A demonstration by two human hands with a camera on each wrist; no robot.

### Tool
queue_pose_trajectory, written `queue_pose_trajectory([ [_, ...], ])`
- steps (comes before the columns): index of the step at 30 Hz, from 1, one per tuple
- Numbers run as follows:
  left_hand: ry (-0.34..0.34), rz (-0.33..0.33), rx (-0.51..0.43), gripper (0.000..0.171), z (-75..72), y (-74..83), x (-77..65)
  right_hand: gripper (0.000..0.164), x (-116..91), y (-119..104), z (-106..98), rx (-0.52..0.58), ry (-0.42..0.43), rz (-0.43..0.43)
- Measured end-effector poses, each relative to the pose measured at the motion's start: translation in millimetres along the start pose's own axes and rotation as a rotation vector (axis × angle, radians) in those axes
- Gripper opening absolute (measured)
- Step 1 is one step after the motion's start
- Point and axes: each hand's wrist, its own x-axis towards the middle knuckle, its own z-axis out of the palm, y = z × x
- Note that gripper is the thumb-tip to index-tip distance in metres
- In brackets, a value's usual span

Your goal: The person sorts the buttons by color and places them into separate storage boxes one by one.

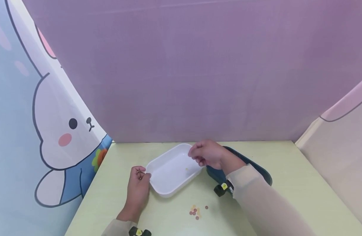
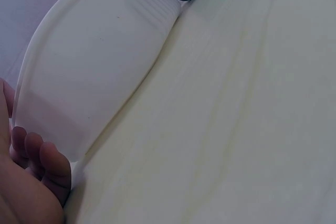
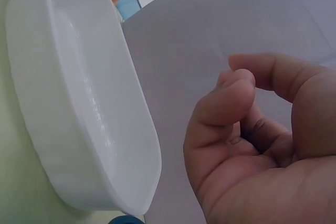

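1. I have the white tray (image 1: 172, 173) on the worktop (image 1: 157, 223), near its back edge, set at a slant with one end toward the left hand and the other under the right
2. Inside it I make out one tiny yellow piece (image 1: 186, 169), lying on the tray's floor toward the right end
3. My left hand (image 1: 138, 188) grips the tray's left end, thumb at the rim and the other fingers curled beside it; the left wrist view shows those fingertips up against the tray's corner
4. My right hand (image 1: 207, 154) hovers over the tray's right end, fingers curled and fingertips close together; the right wrist view shows it apart from the tray, and I cannot tell whether something tiny sits between the tips
5. In front of the tray I see a loose cluster of small reddish and yellow pieces (image 1: 195, 210), with one reddish piece (image 1: 206, 207) just to the right of them
6. Just beside the tray's right end I find a dark blue tray (image 1: 214, 173), partly hidden by the right forearm and its beige sleeve (image 1: 266, 193)
7. Farther out I see a purple cloth (image 1: 198, 72) behind the worktop and a cartoon rabbit (image 1: 56, 131) on the left panel
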Motion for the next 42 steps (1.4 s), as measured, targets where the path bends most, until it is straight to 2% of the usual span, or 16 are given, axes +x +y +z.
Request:
queue_pose_trajectory([
  [6, 0.008, 0.006, 0.001, 0.029, -2.2, -0.6, -2.3, 0.012, -21, 10, 8, -0.076, 0.016, -0.048],
  [14, 0.008, 0.017, -0.049, 0.028, -2.6, 1.4, -6.5, 0.007, -59, 31, 20, -0.186, 0.075, -0.123],
  [22, 0.016, 0.000, -0.002, 0.029, -2.4, 2.3, -5.4, 0.008, -88, 57, 31, -0.295, 0.073, -0.157],
  [30, 0.020, -0.020, 0.015, 0.027, -3.5, 0.1, -0.5, 0.008, -94, 90, 41, -0.379, 0.121, -0.084],
  [38, 0.025, -0.022, 0.014, 0.027, -2.6, 1.3, -3.6, 0.009, -93, 119, 46, -0.475, 0.196, -0.044],
  [42, 0.028, -0.007, 0.013, 0.028, -3.5, 3.0, -4.4, 0.009, -89, 130, 48, -0.552, 0.244, -0.058],
])
